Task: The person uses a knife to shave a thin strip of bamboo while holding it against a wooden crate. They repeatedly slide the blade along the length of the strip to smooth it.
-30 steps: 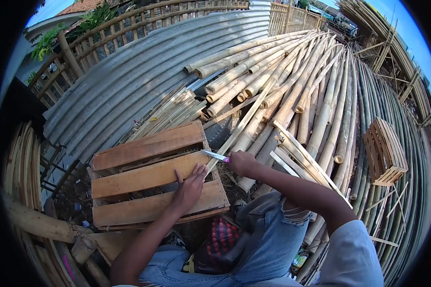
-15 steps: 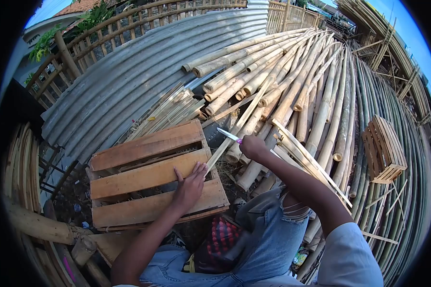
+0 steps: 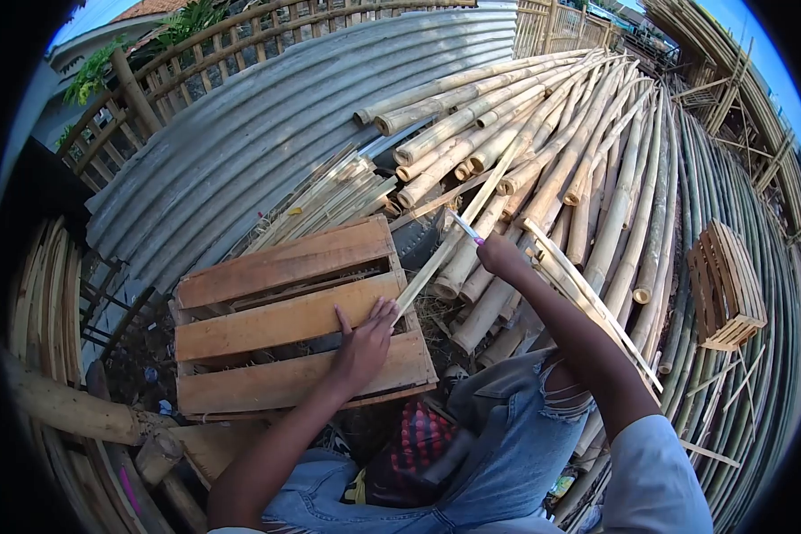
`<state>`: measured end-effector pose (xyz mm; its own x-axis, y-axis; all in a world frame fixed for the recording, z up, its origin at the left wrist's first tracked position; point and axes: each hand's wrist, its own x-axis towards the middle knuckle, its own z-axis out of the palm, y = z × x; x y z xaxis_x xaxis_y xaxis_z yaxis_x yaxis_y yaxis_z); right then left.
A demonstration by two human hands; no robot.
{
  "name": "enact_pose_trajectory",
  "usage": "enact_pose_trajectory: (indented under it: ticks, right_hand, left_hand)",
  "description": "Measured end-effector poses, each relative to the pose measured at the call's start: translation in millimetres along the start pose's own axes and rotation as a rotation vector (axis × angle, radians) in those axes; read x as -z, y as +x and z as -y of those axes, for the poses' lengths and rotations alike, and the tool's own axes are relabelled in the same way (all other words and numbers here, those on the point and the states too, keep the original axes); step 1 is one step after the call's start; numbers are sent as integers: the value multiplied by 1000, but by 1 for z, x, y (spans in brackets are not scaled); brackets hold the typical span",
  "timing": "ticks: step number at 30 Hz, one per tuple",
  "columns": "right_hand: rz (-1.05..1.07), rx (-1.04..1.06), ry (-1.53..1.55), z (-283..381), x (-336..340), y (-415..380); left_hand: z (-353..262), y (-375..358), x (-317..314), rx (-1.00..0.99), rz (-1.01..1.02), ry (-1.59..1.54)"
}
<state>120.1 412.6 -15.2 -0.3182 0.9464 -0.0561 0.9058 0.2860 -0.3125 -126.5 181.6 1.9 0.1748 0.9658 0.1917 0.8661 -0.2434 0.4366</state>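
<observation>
My left hand [image 3: 365, 347] rests on the slats of an upturned wooden crate [image 3: 276, 334], its fingers closed over the near end of a long, pale bamboo strip [image 3: 429, 270]. From there the strip runs forward and to the right, over the bamboo poles. My right hand [image 3: 500, 255] grips a knife [image 3: 465, 228] by its handle, which shows purple and white at the fist. The blade points forward and left, overlapping the strip in this view. Most of the handle is hidden in the fist.
Bamboo poles [image 3: 610, 218] lie piled ahead and to the right. Split strips [image 3: 329, 200] sit beyond the crate, beside a corrugated metal sheet [image 3: 267, 116]. A smaller wooden crate [image 3: 725, 285] rests on green poles at right. A dark bag with red dots [image 3: 418, 440] is between my legs.
My right hand and the knife have moved forward and right along the strip, and the blade has turned to point more forward. My left hand stays at the strip's near end. The view has shifted slightly.
</observation>
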Motion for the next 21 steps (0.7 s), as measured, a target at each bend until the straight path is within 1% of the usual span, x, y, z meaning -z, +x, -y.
enact_pose_trajectory:
  ticks: [2,4,5,6,8,9,11,12,14,17,18,20,21]
  right_hand:
    - [35,-29,25,28,14,-20]
    - [163,105,-34,61,10,-47]
    - [226,89,-14,57,2,-42]
    - [240,91,-12,40,2,-29]
    - [102,23,-3,-1,14,7]
    - [103,30,-5,-1,5,11]
    - [211,67,-25,-4,-15,7]
    - [262,174,-19,8,-28,-8]
    - [337,68,-29,42,-12,-35]
    - [170,50,-27,11,4,2]
    - [170,61,-32,11,-3,4]
    - [207,234,-69,20,-18,-9]
    - [287,205,-62,44,-11,-27]
  left_hand:
    - [-1,0,0,5,23,0]
    - [-1,1,-1,-27,9,55]
    - [0,0,-2,-58,-4,110]
    - [0,-3,-4,-47,5,106]
    - [0,-1,-2,-74,-23,138]
    - [0,-1,-2,-69,-27,140]
    - [0,-1,-2,-26,10,74]
    - [0,-1,-3,-21,7,70]
    - [1,-2,-4,-77,-29,156]
    - [0,-2,-3,-52,-27,129]
    - [0,-3,-3,-43,-36,131]
    - [-2,-2,-4,-45,-40,105]
    - [-2,-1,-4,-49,-41,102]
